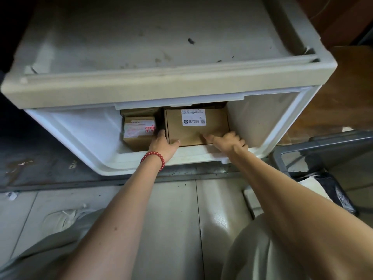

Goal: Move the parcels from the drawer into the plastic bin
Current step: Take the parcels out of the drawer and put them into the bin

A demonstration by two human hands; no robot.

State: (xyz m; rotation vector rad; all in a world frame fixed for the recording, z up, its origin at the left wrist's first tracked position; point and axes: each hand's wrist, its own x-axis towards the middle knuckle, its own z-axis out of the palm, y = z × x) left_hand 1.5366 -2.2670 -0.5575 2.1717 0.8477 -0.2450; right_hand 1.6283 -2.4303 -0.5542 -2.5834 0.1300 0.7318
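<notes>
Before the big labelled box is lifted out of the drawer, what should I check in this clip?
1. Drawer pulled out: ok.
2. Left hand on the large box: ok, it grips the near left corner.
3. Right hand on the box: ok, it holds the near right corner, thumb on top.
4. Small parcel clear of the lift: cannot tell; it sits close beside the box, with the left fingers in the gap.
5. Box's rear clear of the cabinet frame: cannot tell; the far edge is in shadow under it.
6. Room in the plastic bin: cannot tell; a black bag already lies inside.
</notes>
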